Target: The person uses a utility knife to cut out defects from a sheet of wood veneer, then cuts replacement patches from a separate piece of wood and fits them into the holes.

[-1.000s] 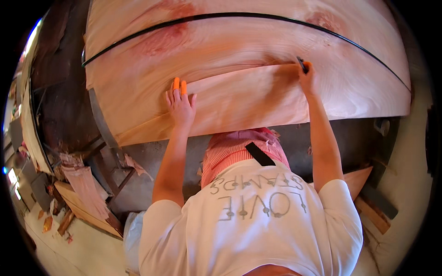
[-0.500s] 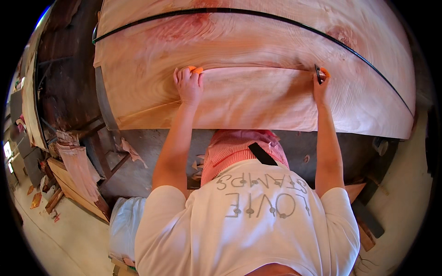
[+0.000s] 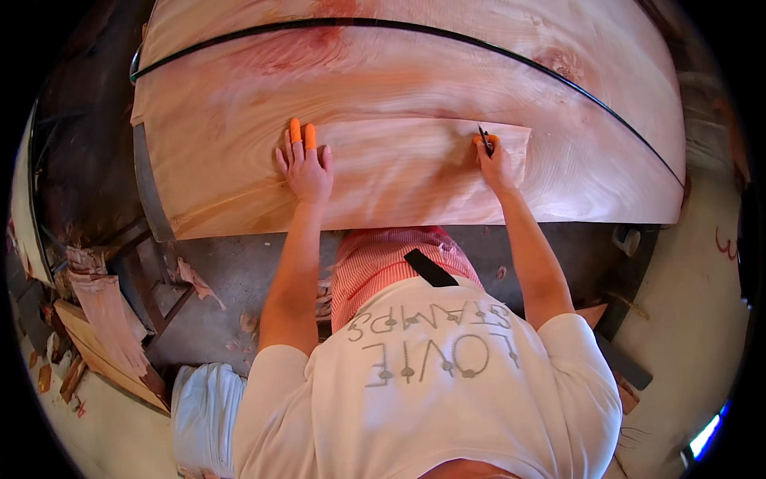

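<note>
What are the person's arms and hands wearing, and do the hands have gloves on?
No gloves! The left hand has orange covers on two fingers, like little caps. The right hand has orange on its fingers too, but I can't tell how many. White short sleeves cover the upper arms; the forearms are bare, with no watch or bracelet showing.

The left hand (image 3: 306, 172) lies spread on a pale wood sheet (image 3: 407, 180); to its right, the right hand (image 3: 495, 162) pinches a dark tool (image 3: 485, 141). Beyond both curves a black strip (image 3: 343, 21).
</note>
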`<state>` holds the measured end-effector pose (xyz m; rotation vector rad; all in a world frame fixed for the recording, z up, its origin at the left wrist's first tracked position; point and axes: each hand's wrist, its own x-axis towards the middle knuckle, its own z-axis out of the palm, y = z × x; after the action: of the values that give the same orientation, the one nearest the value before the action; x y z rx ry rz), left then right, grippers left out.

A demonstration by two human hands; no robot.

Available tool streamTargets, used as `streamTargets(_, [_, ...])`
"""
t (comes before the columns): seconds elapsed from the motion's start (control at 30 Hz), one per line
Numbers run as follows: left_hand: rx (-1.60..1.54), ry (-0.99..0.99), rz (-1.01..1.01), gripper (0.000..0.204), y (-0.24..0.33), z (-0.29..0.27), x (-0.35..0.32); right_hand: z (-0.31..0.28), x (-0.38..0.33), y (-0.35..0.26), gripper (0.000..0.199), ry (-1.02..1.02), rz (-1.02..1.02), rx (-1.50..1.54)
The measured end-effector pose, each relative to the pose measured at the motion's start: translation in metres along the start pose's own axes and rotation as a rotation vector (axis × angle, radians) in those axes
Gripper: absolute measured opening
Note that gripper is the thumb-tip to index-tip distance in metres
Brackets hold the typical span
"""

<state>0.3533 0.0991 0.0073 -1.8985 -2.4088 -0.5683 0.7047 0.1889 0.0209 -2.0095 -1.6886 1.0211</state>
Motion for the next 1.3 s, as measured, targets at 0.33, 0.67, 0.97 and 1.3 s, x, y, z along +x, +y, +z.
streamTargets(0.33, [0.035, -0.009, -0.020, 0.042, -0.008, -0.005, -0.001, 0.007, 0.017, 0.010, 0.026, 0.008, 0.074, 0.246])
streamTargets(0.67, [0.000, 0.011, -0.058, 0.041, -0.019, -0.006, -0.007, 0.021, -0.066, -0.108, 0.037, -0.633, -0.047, -0.138])
streamTargets(0.97, [-0.071, 0.037, -0.113, 0.039, -0.018, -0.004, -0.004, 0.124, -0.066, -0.154, 0.025, -0.621, -0.446, -0.345])
streamTargets(1.3, [-0.033, 0.049, -0.141, 0.044, -0.022, 0.002, -0.005, 0.136, -0.089, -0.136, 0.040, -0.518, -0.517, -0.540])
